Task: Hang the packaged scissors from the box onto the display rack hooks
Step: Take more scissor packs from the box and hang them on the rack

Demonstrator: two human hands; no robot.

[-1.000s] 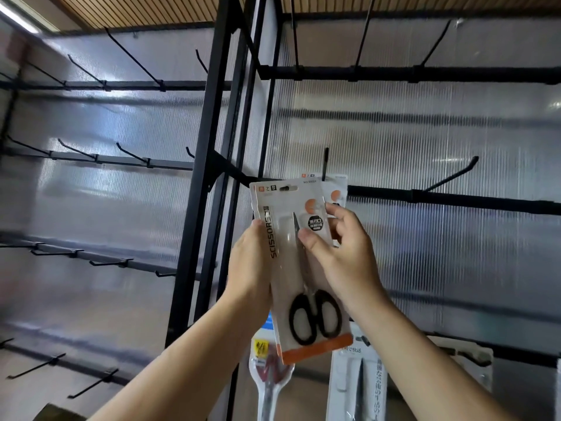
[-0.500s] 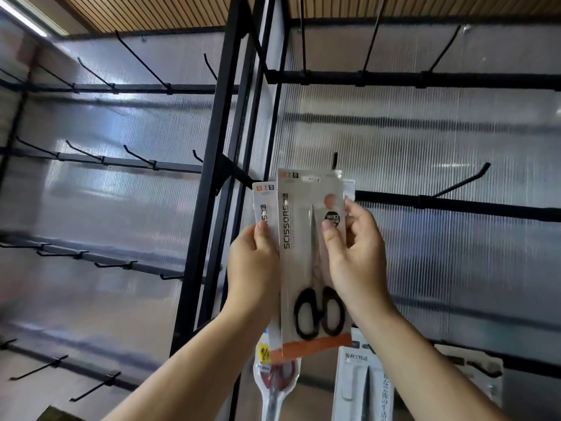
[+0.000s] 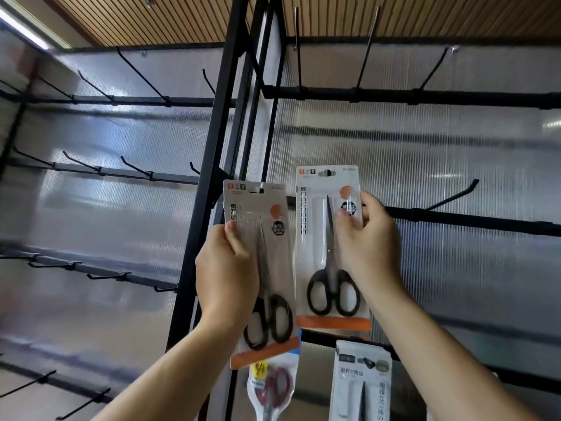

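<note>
Left hand (image 3: 226, 275) grips one white carded pack of black-handled scissors (image 3: 261, 268) just left of the black rack upright's (image 3: 209, 189) crossbar (image 3: 455, 218) — right hand (image 3: 368, 238) pinches a second, matching pack (image 3: 329, 244) in front of that crossbar

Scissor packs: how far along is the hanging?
Done: a red-handled pack and a white pack seem hung below. In hand: left hand grips the left black-handled pack, right hand holds the right black-handled pack by the bar. Left: hang both; most hooks look bare.

I saw glossy clear plastic over card on the left scissor pack (image 3: 274, 253) and right scissor pack (image 3: 315, 244); the rack (image 3: 455, 97) looked matt black metal.
</note>
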